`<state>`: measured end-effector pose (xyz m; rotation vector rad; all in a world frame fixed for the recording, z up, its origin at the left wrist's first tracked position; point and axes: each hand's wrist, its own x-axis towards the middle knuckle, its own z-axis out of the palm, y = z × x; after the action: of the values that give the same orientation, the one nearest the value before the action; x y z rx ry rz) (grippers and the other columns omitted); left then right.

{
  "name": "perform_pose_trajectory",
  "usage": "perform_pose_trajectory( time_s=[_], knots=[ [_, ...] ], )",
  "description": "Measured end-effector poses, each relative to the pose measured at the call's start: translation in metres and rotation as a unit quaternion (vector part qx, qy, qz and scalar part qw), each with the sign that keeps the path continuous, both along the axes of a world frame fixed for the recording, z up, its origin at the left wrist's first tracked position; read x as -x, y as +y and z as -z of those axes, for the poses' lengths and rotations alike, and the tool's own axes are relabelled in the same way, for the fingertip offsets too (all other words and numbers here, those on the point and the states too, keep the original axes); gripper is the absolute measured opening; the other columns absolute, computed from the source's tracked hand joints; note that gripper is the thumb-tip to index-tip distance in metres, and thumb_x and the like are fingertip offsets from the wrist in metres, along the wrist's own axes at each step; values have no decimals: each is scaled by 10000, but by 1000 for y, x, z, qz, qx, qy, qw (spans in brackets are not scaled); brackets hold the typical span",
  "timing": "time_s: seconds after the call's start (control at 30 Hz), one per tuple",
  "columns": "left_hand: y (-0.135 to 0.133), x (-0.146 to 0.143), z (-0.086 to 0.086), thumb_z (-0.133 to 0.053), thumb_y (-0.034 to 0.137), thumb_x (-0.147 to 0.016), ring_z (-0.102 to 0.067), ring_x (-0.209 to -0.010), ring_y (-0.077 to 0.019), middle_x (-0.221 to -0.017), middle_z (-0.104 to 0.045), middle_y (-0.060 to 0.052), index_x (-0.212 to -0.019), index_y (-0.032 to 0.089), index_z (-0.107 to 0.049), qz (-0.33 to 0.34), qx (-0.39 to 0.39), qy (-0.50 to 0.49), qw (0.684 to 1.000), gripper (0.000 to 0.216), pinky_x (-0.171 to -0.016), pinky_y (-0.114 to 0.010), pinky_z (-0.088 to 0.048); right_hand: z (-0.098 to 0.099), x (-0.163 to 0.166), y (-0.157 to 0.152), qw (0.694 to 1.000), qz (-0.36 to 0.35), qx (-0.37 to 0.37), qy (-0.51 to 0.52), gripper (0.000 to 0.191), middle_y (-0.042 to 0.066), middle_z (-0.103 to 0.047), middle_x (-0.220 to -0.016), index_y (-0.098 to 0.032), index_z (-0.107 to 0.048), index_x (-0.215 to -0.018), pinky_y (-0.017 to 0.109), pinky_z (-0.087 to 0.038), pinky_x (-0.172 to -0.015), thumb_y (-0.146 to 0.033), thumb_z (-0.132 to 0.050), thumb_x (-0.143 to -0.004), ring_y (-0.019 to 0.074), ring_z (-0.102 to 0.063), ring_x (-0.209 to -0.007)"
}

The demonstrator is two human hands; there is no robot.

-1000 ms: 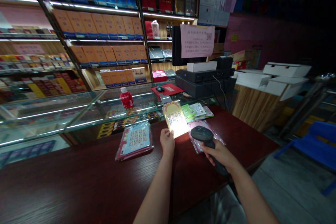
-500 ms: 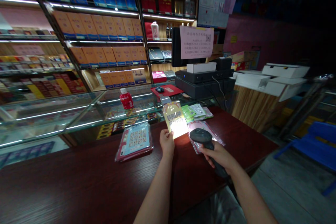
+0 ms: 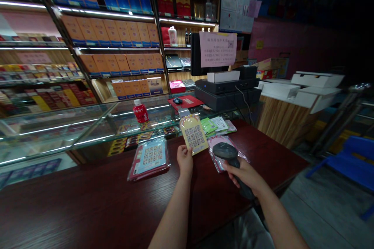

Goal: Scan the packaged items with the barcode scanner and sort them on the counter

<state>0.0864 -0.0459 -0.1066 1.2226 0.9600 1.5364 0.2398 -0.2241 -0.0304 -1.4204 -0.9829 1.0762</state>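
My left hand (image 3: 185, 159) pinches the lower corner of a yellow packet (image 3: 193, 135) printed with small squares, holding it tilted up above the dark wooden table (image 3: 87, 202). My right hand (image 3: 244, 172) is wrapped round the handle of a black barcode scanner (image 3: 228, 151), whose head points toward the packet. Under the scanner lies a pink packet (image 3: 219, 142) in clear wrap. A red and blue packet (image 3: 149, 158) lies flat on the table to the left of my left hand.
Green and white packets (image 3: 217, 124) lie behind the yellow one. A glass counter (image 3: 73, 124) carries a red bottle (image 3: 140, 111) and a red mouse pad (image 3: 186, 101). A till with a screen (image 3: 226, 85) stands at the back right. Shelves of boxes (image 3: 111, 31) fill the wall.
The scanner's bright light on the yellow packet has gone out. Both hands and the packet have stayed almost where they were.
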Motion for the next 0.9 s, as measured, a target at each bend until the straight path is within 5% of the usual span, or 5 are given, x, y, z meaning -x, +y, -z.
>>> perform_pose_trajectory(
  time_s=[0.47,0.7,0.9],
  knots=[
    [-7,-1,0,-633,268,-684,-653,-677,-155,-747,-644,-18,-840,177,-475,8,17,2,1000,240,-644,-279,-516,-2,-7,-2,994,81,-51,47,450,-70,-527,-460,-188,-528,-816,174,-330,-301,-521,-747,-606,76,-424,-324],
    [-7,28,-37,-572,215,-729,-643,-653,-160,-722,-629,-14,-833,178,-479,-31,27,64,997,144,-626,-287,-516,-6,-6,-5,994,71,-53,57,448,-71,-517,-466,-184,-524,-804,174,-333,-307,-522,-753,-618,70,-419,-337],
    [-6,102,-66,-488,149,-794,-624,-820,-189,-846,-632,-44,-867,179,-521,-236,-1,261,936,86,-774,-328,-488,-7,-4,-2,994,82,-53,58,444,-68,-524,-469,-183,-539,-804,175,-329,-302,-518,-757,-610,67,-412,-326]
  ],
)
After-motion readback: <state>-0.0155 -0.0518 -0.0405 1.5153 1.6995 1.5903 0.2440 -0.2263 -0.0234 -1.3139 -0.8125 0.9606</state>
